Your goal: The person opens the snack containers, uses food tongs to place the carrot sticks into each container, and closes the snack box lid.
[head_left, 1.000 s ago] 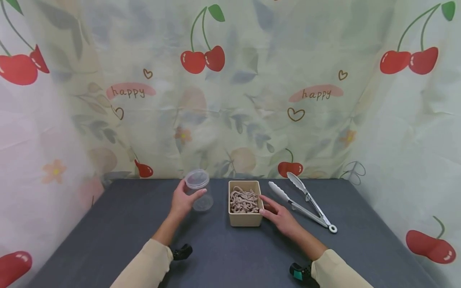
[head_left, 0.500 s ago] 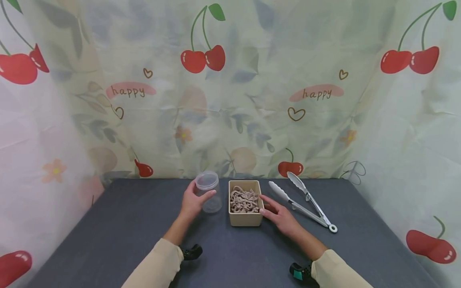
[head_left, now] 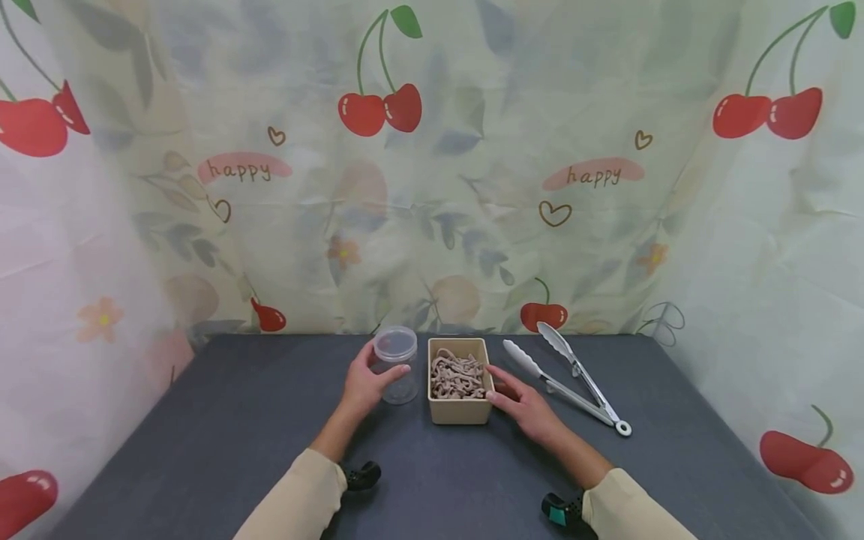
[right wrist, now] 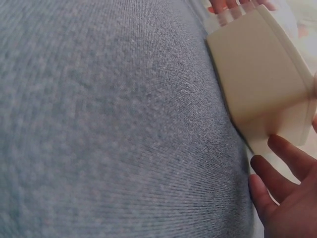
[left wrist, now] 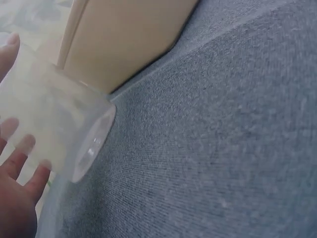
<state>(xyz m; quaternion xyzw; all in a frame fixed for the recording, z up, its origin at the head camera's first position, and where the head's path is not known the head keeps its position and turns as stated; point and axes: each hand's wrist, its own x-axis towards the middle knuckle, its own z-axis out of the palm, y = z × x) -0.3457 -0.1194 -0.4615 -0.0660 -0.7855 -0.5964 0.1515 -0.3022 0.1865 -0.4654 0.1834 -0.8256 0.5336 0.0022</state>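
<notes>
My left hand (head_left: 364,384) grips a clear plastic jar (head_left: 403,388), thumb on the near side and fingers round the far side. A translucent lid (head_left: 395,343) tops it. The left wrist view shows the jar's base (left wrist: 94,141) at or just above the cloth; I cannot tell whether it touches. Just right of the jar stands a beige rectangular box (head_left: 460,412), holding a heap of greyish-brown strips (head_left: 457,377). My right hand (head_left: 529,411) rests against the box's right side, fingertips at the rim and wall. In the right wrist view its lower fingers (right wrist: 280,181) spread loosely beside the box.
Metal tongs (head_left: 574,386) lie spread on the table to the right of the box. Dark grey cloth (head_left: 432,480) covers the table. A patterned curtain (head_left: 432,187) hangs behind and along both sides.
My left hand has carried the jar rightwards and slightly nearer to me, up beside the box. The right hand, box and tongs have stayed in place.
</notes>
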